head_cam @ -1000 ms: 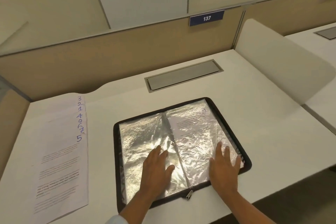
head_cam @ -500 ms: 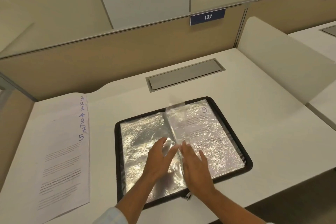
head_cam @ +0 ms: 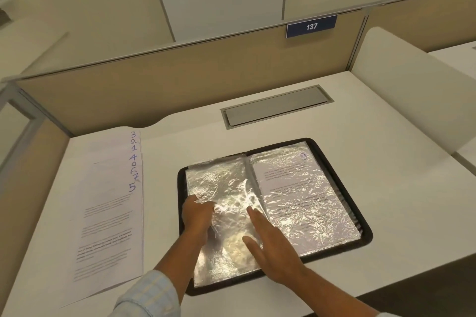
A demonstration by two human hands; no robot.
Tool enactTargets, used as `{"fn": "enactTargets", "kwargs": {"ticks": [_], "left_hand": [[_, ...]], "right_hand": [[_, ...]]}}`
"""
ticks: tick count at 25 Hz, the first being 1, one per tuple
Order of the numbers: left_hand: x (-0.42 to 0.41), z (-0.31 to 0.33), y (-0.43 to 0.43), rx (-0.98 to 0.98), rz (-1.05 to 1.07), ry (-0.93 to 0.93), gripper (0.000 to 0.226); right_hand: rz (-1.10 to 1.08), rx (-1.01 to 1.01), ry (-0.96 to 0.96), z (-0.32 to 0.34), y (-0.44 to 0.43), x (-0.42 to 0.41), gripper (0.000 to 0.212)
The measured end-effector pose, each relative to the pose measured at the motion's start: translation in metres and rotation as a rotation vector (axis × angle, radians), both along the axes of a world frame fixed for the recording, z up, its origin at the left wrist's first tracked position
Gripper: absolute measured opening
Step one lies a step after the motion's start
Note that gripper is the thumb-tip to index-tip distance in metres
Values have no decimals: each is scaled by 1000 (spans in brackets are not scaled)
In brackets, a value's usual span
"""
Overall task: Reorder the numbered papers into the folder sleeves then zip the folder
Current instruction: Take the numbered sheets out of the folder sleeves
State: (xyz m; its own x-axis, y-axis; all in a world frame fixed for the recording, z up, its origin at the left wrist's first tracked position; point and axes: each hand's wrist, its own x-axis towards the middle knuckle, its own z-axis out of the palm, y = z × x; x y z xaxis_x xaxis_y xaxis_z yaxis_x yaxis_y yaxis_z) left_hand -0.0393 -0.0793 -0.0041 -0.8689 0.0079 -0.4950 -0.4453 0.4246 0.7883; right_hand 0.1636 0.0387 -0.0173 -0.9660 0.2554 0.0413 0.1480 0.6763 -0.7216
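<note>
A black zip folder [head_cam: 365,233] lies open on the white desk, its crinkled clear sleeves catching the light. The right-hand sleeve [head_cam: 306,203] holds a printed paper marked 9. A sleeve has been turned over onto the left page [head_cam: 219,180]. My left hand [head_cam: 197,216] rests on the left page with its fingers curled at the sleeve's edge. My right hand [head_cam: 273,247] lies flat on the turned sleeve, fingers straight and pointing towards the spine. A fanned stack of numbered papers [head_cam: 108,213] sits left of the folder, with 5 on top.
A grey cable hatch [head_cam: 277,107] is set into the desk behind the folder. A tan partition with a blue 137 plate [head_cam: 311,26] closes the back. A white side divider [head_cam: 412,90] stands at the right.
My right hand has flipped a sleeve from the right side over the spine to the left page, uncovering the paper marked 9. My left hand shifted left onto that page.
</note>
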Motion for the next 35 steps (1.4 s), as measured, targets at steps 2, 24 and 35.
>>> {"fn": "enactTargets", "kwargs": {"ticks": [2, 24, 35], "left_hand": [[-7, -7, -16, -6, 4, -3, 62], [-2, 0, 7, -436, -409, 486, 59], [-14, -4, 131, -412, -774, 633, 54]], "right_hand": [[-72, 22, 55, -5, 5, -3, 65], [-57, 330, -266, -29, 82, -27, 87], [-168, 322, -253, -30, 191, -59, 67]]}}
